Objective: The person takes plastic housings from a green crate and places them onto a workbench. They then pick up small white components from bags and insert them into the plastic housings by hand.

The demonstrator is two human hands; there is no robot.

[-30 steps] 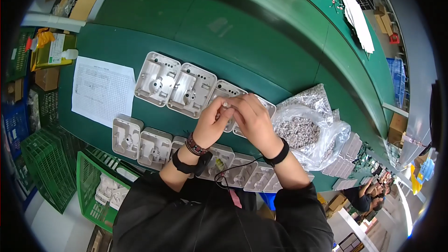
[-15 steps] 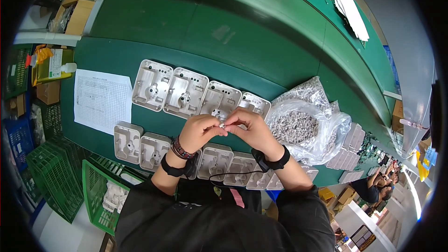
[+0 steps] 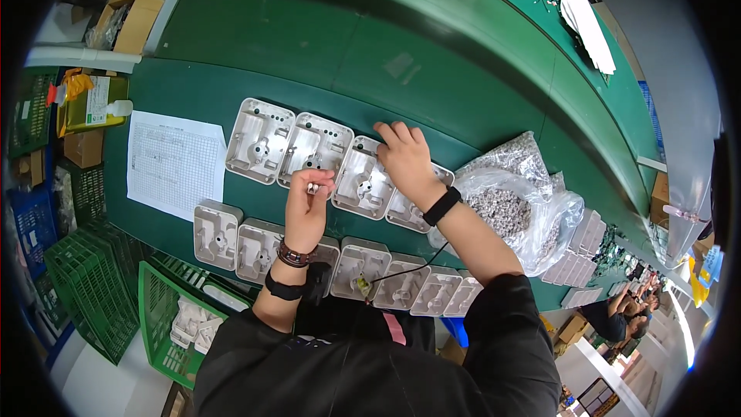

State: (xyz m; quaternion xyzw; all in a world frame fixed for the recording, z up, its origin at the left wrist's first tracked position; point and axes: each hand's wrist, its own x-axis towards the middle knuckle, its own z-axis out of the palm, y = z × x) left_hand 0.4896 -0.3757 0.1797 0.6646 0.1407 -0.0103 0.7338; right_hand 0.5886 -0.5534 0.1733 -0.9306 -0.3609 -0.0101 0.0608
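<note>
**Grey plastic housings in two rows on a green worktop**

Grey moulded housings (image 3: 259, 140) lie in two rows on the worktop (image 3: 309, 23). The left hand (image 3: 306, 208) is closed, pinching a small pale part (image 3: 312, 187) in its fingertips above the far row. The right hand (image 3: 407, 161), at its 2 o'clock, rests with fingers spread on one housing (image 3: 364, 182). A clear bag of small grey pieces (image 3: 505, 208) sits at the right hand's 4 o'clock; a printed sheet (image 3: 174, 162) lies at 9 o'clock.

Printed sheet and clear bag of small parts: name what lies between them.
In the head view, two rows of grey moulded housings lie between the printed sheet and the clear bag, with both hands over them.
</note>
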